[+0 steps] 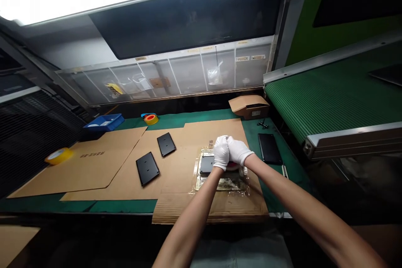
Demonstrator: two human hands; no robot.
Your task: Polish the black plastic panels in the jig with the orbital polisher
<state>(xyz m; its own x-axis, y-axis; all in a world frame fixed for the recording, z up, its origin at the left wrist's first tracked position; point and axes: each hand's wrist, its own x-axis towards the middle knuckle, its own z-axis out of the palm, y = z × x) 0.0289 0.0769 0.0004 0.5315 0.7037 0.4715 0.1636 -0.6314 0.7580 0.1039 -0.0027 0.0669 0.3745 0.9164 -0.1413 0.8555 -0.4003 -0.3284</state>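
My left hand [221, 152], in a white glove, is closed and pressed against my right hand [238, 150], gloved the same way and also closed. Both sit over a dark grey flat panel [206, 164], whose right part they cover. What the fingers grip is hidden. Below my right hand shows the edge of a reddish and white round thing [233, 166], too covered to name. The panel lies on a pale pad [226, 185] stuck down with clear tape on cardboard. Left of it, two black flat panels [147, 169] [166, 144] rest on the cardboard.
Cardboard sheets [122, 142] cover much of the green bench. Yellow tape rolls [59, 156] [151, 119], a blue bin [105, 122] and an open carton [250, 106] stand around. Another black panel [270, 148] lies right. A green conveyor [339, 92] borders the bench.
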